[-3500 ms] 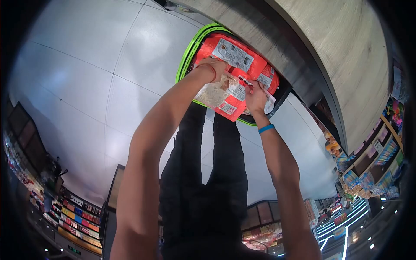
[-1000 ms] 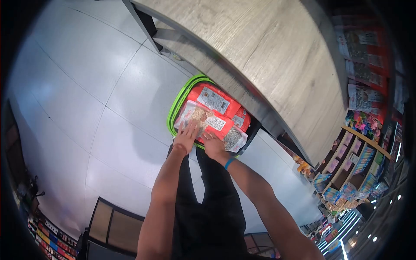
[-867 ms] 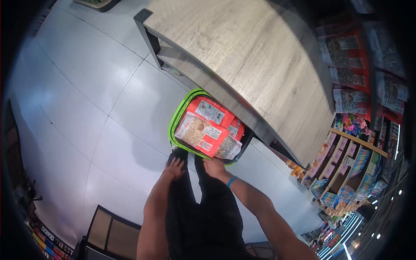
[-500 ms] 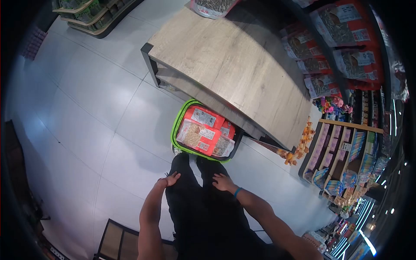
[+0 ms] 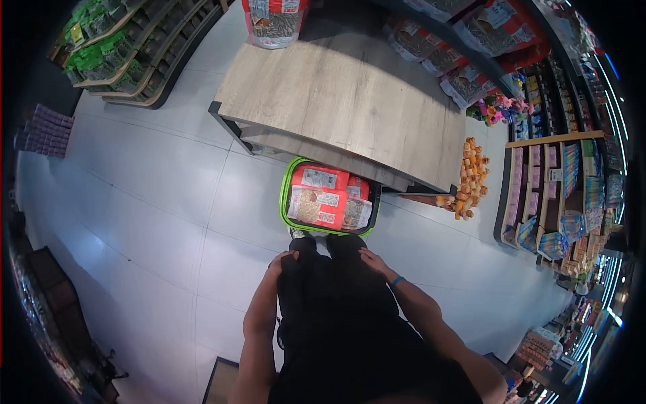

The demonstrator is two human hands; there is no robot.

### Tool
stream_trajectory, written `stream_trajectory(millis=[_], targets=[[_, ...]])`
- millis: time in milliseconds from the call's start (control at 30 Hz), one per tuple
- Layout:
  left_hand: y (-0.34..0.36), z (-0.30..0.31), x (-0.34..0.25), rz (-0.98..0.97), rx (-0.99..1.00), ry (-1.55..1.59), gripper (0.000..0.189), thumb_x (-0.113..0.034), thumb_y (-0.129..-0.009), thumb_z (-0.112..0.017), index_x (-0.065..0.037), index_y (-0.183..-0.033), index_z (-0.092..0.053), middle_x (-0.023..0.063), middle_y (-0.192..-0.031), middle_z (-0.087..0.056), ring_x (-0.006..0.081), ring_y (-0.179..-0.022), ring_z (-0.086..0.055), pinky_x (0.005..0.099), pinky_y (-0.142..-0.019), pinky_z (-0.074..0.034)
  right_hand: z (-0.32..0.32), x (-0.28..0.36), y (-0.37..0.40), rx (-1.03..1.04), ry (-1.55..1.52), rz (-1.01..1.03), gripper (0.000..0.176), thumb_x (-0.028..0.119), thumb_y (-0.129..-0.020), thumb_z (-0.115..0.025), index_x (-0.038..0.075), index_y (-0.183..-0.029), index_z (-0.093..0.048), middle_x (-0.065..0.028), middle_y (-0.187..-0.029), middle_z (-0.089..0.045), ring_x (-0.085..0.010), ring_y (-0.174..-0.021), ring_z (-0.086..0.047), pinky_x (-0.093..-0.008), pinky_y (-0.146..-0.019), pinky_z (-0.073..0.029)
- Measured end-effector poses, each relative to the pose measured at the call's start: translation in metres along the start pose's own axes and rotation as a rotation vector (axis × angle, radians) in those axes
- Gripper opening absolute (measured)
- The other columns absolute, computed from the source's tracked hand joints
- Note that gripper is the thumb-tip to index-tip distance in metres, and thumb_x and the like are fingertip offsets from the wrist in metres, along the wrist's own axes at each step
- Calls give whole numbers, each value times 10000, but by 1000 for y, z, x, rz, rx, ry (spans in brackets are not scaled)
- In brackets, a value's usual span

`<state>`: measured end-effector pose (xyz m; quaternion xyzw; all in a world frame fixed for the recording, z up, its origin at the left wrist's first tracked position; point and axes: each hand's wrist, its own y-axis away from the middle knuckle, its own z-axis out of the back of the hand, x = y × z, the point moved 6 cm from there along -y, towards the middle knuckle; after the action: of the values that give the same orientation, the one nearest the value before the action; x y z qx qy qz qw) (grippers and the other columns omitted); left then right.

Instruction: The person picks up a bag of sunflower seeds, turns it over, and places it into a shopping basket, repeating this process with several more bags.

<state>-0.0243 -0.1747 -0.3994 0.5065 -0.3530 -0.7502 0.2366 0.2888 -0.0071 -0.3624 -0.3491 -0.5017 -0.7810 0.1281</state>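
Observation:
My left hand (image 5: 285, 260) rests against the side of my black trouser leg (image 5: 299, 283), its fingers partly hidden by the cloth. On the other leg lies my right hand (image 5: 377, 260), open, with a blue band (image 5: 398, 281) at the wrist. Neither hand appears to hold anything. Just beyond my feet, a shopping basket (image 5: 285, 195) with a bright green rim stands on the floor. Inside it are several red-and-clear bags (image 5: 311, 203) with pale contents showing through their windows. The hands are apart from the basket.
A wood-topped display table (image 5: 336, 101) stands right behind the basket, with a dark corner post. A bag of seeds (image 5: 274, 23) stands on its far edge. More bags (image 5: 468, 84) hang at upper right. Shelves stand at left (image 5: 151, 101) and right (image 5: 515, 145).
The view has tilted up and shifted, showing more shelving at upper left. Both hands remain on my legs. The basket and bags appear unmoved on the floor.

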Motion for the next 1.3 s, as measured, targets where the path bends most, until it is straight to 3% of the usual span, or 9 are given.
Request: stream_trajectory(millis=[100,300,400,467,500,633,967,1167,1300], targets=[[-22,-16,35,57,-61,150,583,-538,-925,-454,-58,-1227,-591,159,-1248,-596,300,-1191,-540,380,-1000,-417,3,-8,-4,-104,-96,-29,505,428,-977,-465,62,-1320,-524,-145,-1449,-415,-254,-1346,-389,-312,-1111,-282],[-26,-6,-3,-1,-5,-221,563,-529,-925,-439,-68,-1212,-588,177,-1192,-621,328,-1171,-555,404,-959,-448,13,-11,-20,-173,-47,-36,505,420,-955,-496,30,-1270,-555,-129,-1368,-513,-233,-1278,-468,-301,-1070,-345],[-27,-4,-16,27,-17,-263,557,-526,-923,-442,-69,-1204,-591,179,-1186,-622,331,-1165,-557,407,-952,-452,20,-13,-26,-174,-158,33,471,403,-942,-520,31,-1225,-586,-104,-1213,-623,-202,-1138,-565,-297,-977,-427],[-32,-2,-28,36,-38,-285,552,-523,-922,-444,-69,-1199,-592,180,-1181,-624,334,-1161,-559,409,-947,-454,31,-5,-21,-107,-183,-101,400,353,-918,-535,22,-1118,-635,-119,-1003,-682,-195,-948,-634,-313,-829,-482],[-34,-3,-34,45,-49,-297,550,-522,-921,-445,-69,-1196,-593,181,-1179,-624,335,-1159,-560,410,-945,-455,38,-10,-23,-137,-118,-117,394,387,-907,-569,44,-1075,-662,-75,-922,-683,-125,-880,-604,-303,-785,-483],[-34,-4,-57,75,-110,-302,541,-517,-919,-449,-70,-1186,-597,183,-1170,-626,340,-1151,-563,413,-935,-461,59,-21,-30,-113,-111,-78,406,400,-881,-594,10,-950,-681,-76,-824,-681,-130,-798,-609,-318,-728,-486],[-35,-42,-92,145,-218,-248,520,-506,-914,-460,-71,-1159,-606,189,-1149,-632,353,-1131,-572,422,-912,-473,116,-66,-49,-40,-53,-73,447,439,-849,-615,3,-900,-697,-87,-792,-677,-145,-756,-615,-322,-689,-484],[-38,-72,-110,183,-278,-207,507,-499,-910,-466,-72,-1143,-611,193,-1136,-636,361,-1119,-577,428,-897,-481,154,-81,-30,-43,13,-103,436,411,-830,-589,-9,-901,-680,-128,-792,-673,-196,-776,-636,-348,-704,-489],[-45,-93,-106,216,-309,-180,501,-495,-909,-469,-73,-1135,-613,195,-1129,-637,365,-1112,-580,430,-890,-485,166,-106,-32,-137,151,-40,363,359,-824,-567,27,-906,-688,-175,-841,-684,-299,-811,-663,-401,-723,-510]])
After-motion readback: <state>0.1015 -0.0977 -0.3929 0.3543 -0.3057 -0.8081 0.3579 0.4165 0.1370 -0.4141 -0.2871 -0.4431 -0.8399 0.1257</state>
